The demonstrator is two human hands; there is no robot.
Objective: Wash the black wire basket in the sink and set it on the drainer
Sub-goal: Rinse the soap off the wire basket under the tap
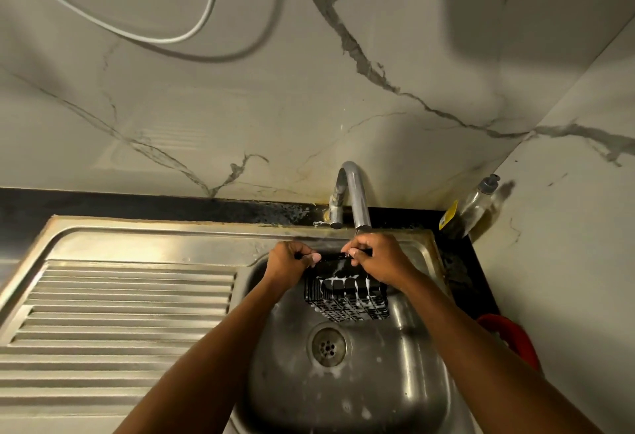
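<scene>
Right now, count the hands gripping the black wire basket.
2. The left hand grips the top rim of the black wire basket on its left; the right hand grips it on the right, under the tap.

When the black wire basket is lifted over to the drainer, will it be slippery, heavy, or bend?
The black wire basket is streaked with white suds, so probably slippery. Its open grid suggests it is light and drains quickly. It seems to keep its boxy shape between left hand and right hand, so likely stiff.

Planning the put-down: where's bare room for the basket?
Ribbed drainer, left of the sink bowl, is bare. Crowded: under the tap, where left hand and right hand grip the basket; the bottle corner.
</scene>
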